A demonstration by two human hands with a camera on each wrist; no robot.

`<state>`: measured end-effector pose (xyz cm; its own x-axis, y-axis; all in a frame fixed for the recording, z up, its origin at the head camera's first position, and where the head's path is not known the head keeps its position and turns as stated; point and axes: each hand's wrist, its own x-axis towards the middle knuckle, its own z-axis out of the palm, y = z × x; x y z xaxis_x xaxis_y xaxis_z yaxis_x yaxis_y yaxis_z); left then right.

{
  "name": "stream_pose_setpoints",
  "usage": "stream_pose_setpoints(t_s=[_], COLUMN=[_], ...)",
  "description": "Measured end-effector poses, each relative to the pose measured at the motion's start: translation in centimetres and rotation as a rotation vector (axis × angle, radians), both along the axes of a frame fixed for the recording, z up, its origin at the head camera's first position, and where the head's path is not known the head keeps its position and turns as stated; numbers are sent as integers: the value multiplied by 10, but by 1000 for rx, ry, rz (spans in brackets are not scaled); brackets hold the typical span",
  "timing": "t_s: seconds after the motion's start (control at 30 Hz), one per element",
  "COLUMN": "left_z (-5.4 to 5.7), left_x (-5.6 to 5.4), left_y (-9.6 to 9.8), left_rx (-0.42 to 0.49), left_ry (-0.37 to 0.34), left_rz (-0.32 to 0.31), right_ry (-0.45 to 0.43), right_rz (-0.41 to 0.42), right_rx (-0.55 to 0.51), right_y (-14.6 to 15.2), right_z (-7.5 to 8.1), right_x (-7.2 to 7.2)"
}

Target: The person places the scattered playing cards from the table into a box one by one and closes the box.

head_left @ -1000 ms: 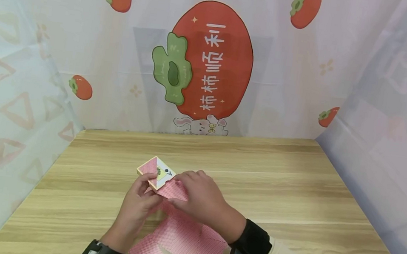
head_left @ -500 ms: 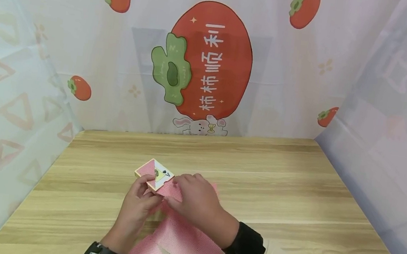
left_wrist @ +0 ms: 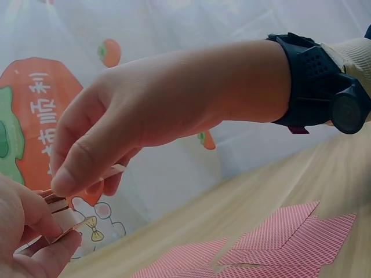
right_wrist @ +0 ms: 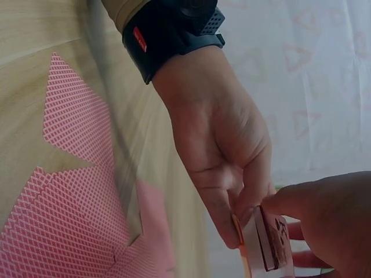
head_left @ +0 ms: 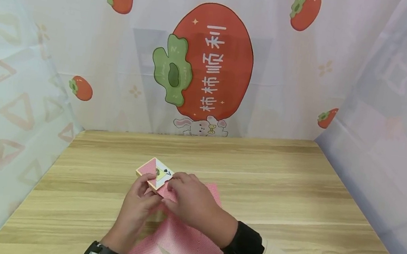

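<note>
A persimmon-print curtain [head_left: 267,109] hangs behind and on both sides, and the wood-grain tabletop [head_left: 276,188] fills the space between. On the tabletop, overlapping playing cards [head_left: 178,239] lie backs up beneath and in front of the hands, loosely fanned rather than stacked. The right hand [head_left: 195,201] bends in over the box's near right end, thumb low and fingers above, and seems to pinch a card there, though its own fingers partly hide the hold. The left hand [head_left: 139,202] grips the box from the near left side, thumb on top and fingers beneath, probably to steady it and leave that end free. The ace-of-spades card box [head_left: 160,172] is held tilted above the tabletop, its notched end against the right fingers, where a red-backed card [head_left: 166,192] shows.
</note>
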<state>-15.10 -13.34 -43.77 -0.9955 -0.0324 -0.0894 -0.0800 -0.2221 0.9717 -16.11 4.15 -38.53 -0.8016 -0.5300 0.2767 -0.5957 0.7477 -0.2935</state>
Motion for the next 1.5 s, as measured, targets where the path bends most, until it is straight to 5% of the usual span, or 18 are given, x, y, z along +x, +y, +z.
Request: stream_pose_setpoints(t_s=[0.33,0.57,1.27,1.5], left_z=[5,6,12,14], left_x=[3,4,12,11], left_y=[-1,0,12,7], left_rx=[31,24,14,-18], left_ry=[1,-21,23,27], left_rz=[-18,-11,-109,-78], right_ry=[-105,-127,45,-35], right_rz=[191,219,56,-6], right_rx=[-12,-31,-115,-94], right_y=[12,15,25,41], right_z=[8,8,2,6], right_x=[-1,-6,-21,-19])
